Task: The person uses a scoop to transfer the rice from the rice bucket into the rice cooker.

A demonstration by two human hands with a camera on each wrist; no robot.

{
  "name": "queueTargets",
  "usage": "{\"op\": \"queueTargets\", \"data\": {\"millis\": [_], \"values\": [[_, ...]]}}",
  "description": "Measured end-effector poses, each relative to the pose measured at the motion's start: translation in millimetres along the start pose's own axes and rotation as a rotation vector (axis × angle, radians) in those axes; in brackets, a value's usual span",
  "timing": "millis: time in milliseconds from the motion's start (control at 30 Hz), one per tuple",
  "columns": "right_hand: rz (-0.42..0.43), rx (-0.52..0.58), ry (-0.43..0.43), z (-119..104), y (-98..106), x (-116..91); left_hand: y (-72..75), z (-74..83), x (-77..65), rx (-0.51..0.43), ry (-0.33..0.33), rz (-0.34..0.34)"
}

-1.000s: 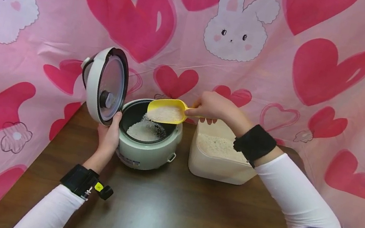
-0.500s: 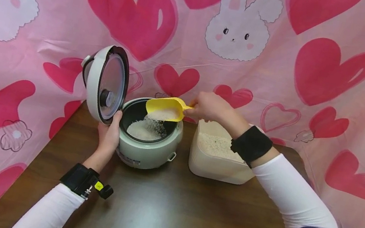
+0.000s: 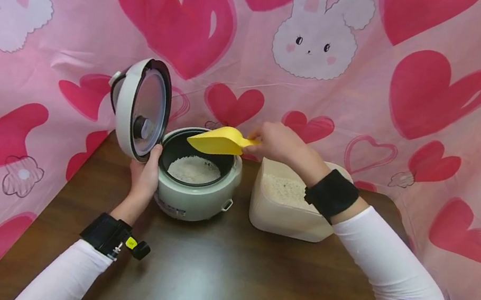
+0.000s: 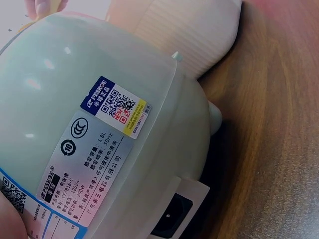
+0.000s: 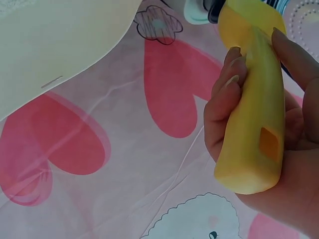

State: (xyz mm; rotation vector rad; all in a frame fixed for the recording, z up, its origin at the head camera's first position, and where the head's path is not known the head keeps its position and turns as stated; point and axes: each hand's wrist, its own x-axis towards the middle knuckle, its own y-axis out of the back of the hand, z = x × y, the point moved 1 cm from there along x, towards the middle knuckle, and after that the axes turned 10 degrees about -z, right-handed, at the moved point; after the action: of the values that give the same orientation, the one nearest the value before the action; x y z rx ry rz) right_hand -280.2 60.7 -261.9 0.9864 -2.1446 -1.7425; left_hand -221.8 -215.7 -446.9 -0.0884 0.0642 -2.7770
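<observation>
A pale green rice cooker [image 3: 193, 200] stands on the table with its lid [image 3: 127, 108] tilted up on the left. My left hand [image 3: 145, 176] holds the lid's lower edge, thumb on the rim; the other fingers are mostly hidden. White rice [image 3: 194, 170] lies heaped in the dark inner pot. Over the pot's back right rim, my right hand [image 3: 278, 141] grips a yellow scoop [image 3: 218, 142] by its handle [image 5: 256, 124], fingers wrapped round it. The scoop's bowl is tipped over, its outer side towards the head camera.
A cream bin [image 3: 288, 222] with rice [image 3: 283, 191] in it stands right of the cooker, under my right forearm. A pink curtain [image 3: 247, 55] with hearts and rabbits hangs close behind the brown wooden table [image 3: 217, 280]. Labels [image 4: 84, 169] and a power socket [image 4: 172, 215] show on the cooker's side.
My right hand has turned the scoop over, and the falling stream of rice has stopped. Rice no longer shows in the scoop. The left hand and lid have stayed in place.
</observation>
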Motion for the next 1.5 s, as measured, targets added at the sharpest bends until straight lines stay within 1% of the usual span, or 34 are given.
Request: {"op": "queueTargets", "data": {"millis": [100,200,367,467,600,733,833,967,1100,1200,1367,1500], "values": [[0.012,-0.01,0.013,2,-1,-1,0.1,0.0,0.1,-0.007,-0.008,0.009],[0.001,0.0,0.028,6,0,-3,-0.3,1.3,-0.8,-0.005,-0.008,0.012],[-0.025,0.068,0.057,23,-1,-10,-0.9,3.3,-3.0,-0.004,-0.007,0.013],[-0.052,0.15,0.05,36,-2,-20,-1.0,4.1,-3.6,-0.006,-0.004,0.007],[-0.084,0.261,0.017,56,-4,-39,-1.3,3.0,-3.9,-0.008,0.001,-0.001],[-0.094,0.346,0.021,79,-6,-59,-1.6,0.9,-3.7,-0.014,0.01,-0.002],[-0.089,0.385,0.033,97,-7,-74,-1.6,0.4,-3.7,-0.017,0.012,0.006],[-0.069,0.39,-0.006,119,-8,-96,-0.7,0.8,-1.9,-0.011,0.007,0.011],[-0.073,0.386,-0.089,140,-12,-119,0.6,1.4,0.3,0.0,-0.006,0.008],[-0.075,0.404,-0.14,154,-14,-134,0.9,2.0,1.3,0.007,-0.015,0.005],[-0.081,0.452,-0.172,172,-16,-154,0.3,2.8,0.9,0.009,-0.006,0.0],[-0.117,0.425,-0.202,182,-18,-165,0.6,1.8,0.3,-0.001,0.008,0.003]]}}
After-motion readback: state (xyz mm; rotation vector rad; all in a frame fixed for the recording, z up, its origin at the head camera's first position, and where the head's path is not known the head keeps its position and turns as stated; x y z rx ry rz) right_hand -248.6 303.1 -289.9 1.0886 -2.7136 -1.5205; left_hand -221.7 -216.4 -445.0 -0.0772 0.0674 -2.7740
